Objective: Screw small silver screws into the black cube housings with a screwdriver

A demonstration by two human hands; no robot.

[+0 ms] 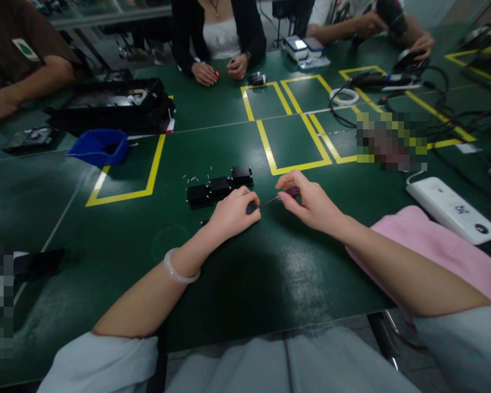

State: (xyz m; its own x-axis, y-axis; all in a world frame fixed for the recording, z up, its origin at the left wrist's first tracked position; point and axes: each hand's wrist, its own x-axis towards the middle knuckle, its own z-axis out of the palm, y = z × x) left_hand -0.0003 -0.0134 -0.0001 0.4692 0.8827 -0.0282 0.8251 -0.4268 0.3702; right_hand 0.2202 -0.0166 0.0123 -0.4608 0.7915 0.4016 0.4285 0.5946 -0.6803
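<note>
Since a thin shaft is presumably easier to guide against a steadied piece, left hand (237, 210), centre frame: grip pinched on a small black part (251, 208). Right hand (309, 202), right of centre: grip closed on a dark-handled, screwdriver-like tool (292, 192), tip directed at the part. Black boxes (219, 186), three, diagonal row just beyond the left hand, seemingly aligned for order. Screws (192, 178), loose on green tabletop (245, 284), upper left of the boxes, likely spread for easy picking.
</note>
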